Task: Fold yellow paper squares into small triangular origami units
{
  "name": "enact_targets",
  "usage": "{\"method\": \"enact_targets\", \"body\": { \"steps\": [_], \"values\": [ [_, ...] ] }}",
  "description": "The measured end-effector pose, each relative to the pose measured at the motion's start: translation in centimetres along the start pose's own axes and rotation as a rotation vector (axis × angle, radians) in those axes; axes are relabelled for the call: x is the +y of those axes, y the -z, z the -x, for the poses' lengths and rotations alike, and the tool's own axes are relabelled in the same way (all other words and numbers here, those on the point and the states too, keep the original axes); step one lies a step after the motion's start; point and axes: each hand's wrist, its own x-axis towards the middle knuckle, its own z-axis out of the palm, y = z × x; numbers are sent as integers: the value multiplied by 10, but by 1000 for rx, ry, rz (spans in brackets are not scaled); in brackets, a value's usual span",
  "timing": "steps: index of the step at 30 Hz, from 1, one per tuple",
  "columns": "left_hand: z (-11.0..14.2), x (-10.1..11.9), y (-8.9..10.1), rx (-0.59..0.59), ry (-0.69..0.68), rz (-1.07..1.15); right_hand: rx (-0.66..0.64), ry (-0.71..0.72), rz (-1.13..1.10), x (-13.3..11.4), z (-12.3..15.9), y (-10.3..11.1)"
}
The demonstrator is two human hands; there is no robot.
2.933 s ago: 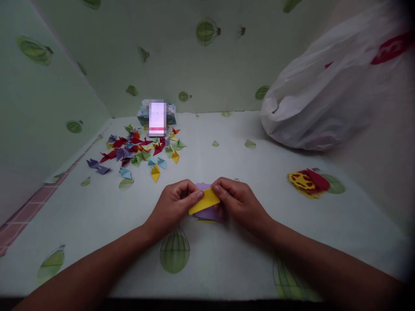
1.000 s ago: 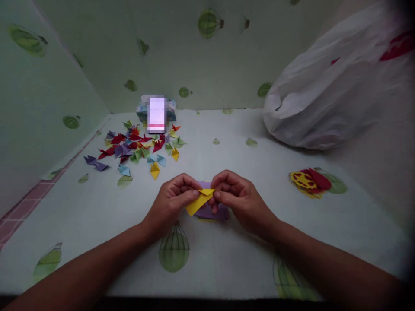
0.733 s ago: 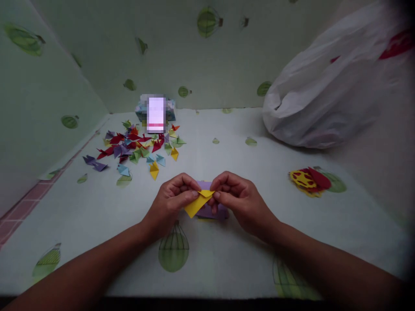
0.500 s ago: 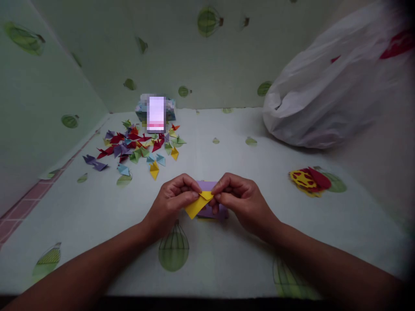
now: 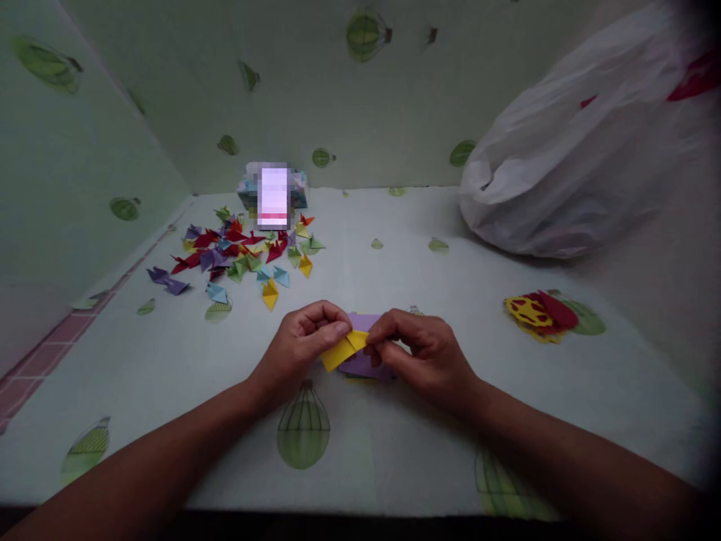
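Note:
A folded piece of yellow origami paper [image 5: 341, 353] is pinched between both hands, with a crease line showing across it. My left hand [image 5: 307, 342] grips its left side, thumb on top and fingers curled. At the right corner, the thumb and fingertips of my right hand [image 5: 425, 349] close on the paper. Below the hands lies a stack of purple paper [image 5: 365, 321], partly covered by them, with a yellow edge showing beneath. Farther left spreads a pile of small folded paper birds [image 5: 219, 259] in several colours.
A phone with a bright screen [image 5: 274, 197] leans on a patterned box [image 5: 248, 188] at the back. On the right, a large white plastic bag [image 5: 541, 165] stands by the wall. Red and yellow cut-out shapes [image 5: 535, 314] lie nearer, on the white balloon-print tabletop [image 5: 394, 278].
My right hand has moved slightly down, and the yellow paper's top flap has changed shape, now with a crease across it. The left thumb has shifted up along the paper.

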Motion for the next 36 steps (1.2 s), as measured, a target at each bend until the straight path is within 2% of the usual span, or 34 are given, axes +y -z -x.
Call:
{"method": "enact_targets", "body": {
  "steps": [2,5,8,10,15,19,25,28,31,34,36],
  "values": [
    [-1,2,-2,26,-11,-15,-1,-34,-25,-1,-1,-1],
    [0,5,-4,60,-79,-74,-18,-179,-180,-1,-3,-1],
    [1,7,-4,106,-187,-217,2,-312,-312,-1,-6,1],
    [1,6,-3,105,-238,-310,14,-348,-311,0,-8,2],
    [2,1,-3,43,-281,-437,-176,-371,-268,1,-9,0],
    [4,3,-4,29,-275,-427,-225,-368,-234,-1,-9,-1],
    [4,11,-4,4,-139,-277,-219,-397,-203,-1,-7,2],
    [1,10,1,22,-136,-271,-204,-454,-324,1,-7,3],
    [-4,9,8,46,-180,-180,-169,-521,-563,4,-8,3],
    [-7,11,11,-25,-238,-193,-207,-600,-830,6,-8,1],
    [-5,13,9,-107,-300,-243,-274,-639,-923,7,-7,0]
  ]
}}
